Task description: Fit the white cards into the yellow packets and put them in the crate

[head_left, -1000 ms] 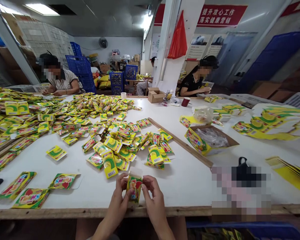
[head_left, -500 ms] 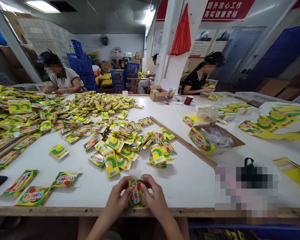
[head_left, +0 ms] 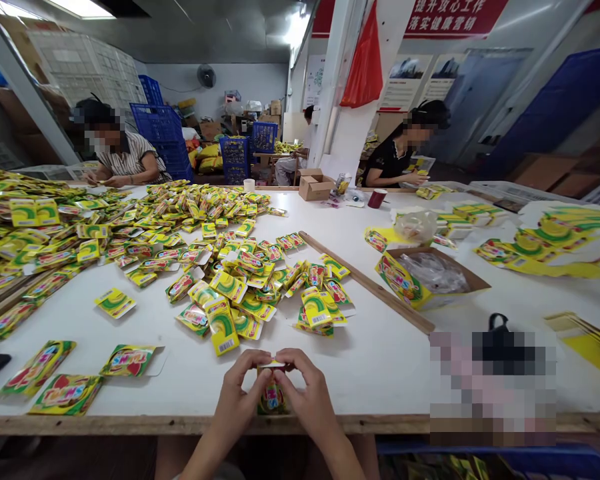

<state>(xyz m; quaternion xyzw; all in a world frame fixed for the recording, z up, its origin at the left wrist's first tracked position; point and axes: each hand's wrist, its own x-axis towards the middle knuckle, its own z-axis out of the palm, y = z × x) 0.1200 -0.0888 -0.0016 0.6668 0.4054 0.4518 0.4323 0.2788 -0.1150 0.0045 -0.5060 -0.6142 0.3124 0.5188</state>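
- Two hands, left hand point(head_left: 241, 387) and right hand point(head_left: 303, 387), grasp one box point(head_left: 273, 401) between them; both thumbs press its front, other fingertips meet at its top flap.
- That box is at the near edge of the table point(head_left: 380, 380); clock directions run from it, 12 being straight ahead.
- Three loose boxes point(head_left: 66, 395) lie near 9 o'clock, one with its flap out.
- One single box point(head_left: 115, 303) lies at 10.
- One heap point(head_left: 225, 287), too many boxes to count, spreads from just past 9 round to 1.
- One strip point(head_left: 367, 285) lies between 1 and 2.
- One tray point(head_left: 403, 280) at 2 holds clear plastic, pieces uncountable.
- Two cups: white cup point(head_left: 249, 185) near 12, red cup point(head_left: 377, 199) at 1.
- Three other people point(head_left: 135, 157) sit at 11, 12 and 1.
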